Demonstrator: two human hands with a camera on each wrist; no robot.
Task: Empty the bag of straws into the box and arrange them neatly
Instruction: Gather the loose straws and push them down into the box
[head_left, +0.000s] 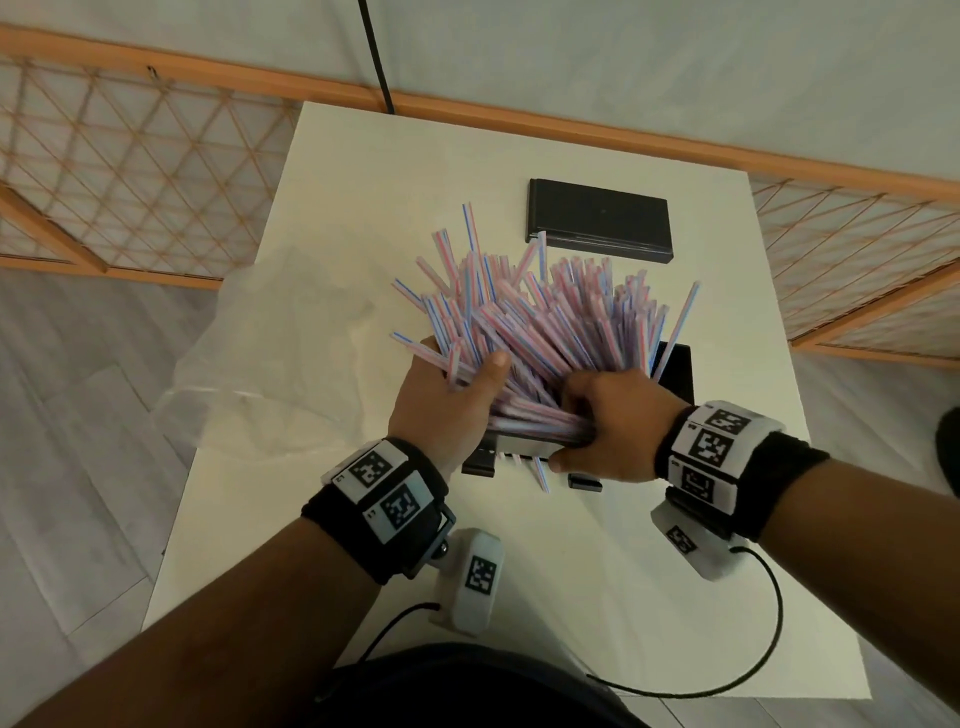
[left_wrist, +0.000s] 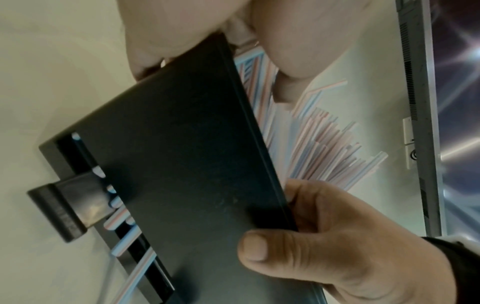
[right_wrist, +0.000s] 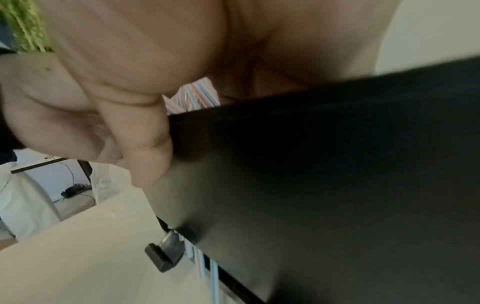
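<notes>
1. Your left hand (head_left: 447, 400) is on the left side of the straws (head_left: 540, 332); the thumb lies across the top of the bundle and the fingers curl round its left flank.
2. Your right hand (head_left: 618, 421) clamps the near right of the same bundle, with the fingers curled over the straws. In the left wrist view its thumb presses flat on the dark front wall of the box (left_wrist: 182, 164).
3. The straws stand in the black box (head_left: 675, 369) near the middle of the table (head_left: 363, 208), slightly toward its right edge. They fan out away from you in an untidy spray, ends uneven.
4. A few straws poke out through the slot at the bottom of the box's near face, beside a small black tab (left_wrist: 59, 211). One lies on the table there.
5. The clear plastic bag (head_left: 270, 364) lies crumpled at the table's left edge, apparently empty, though the film is hard to read.
6. A flat black lid (head_left: 600, 218) sits toward the far edge, apart from the box.
</notes>
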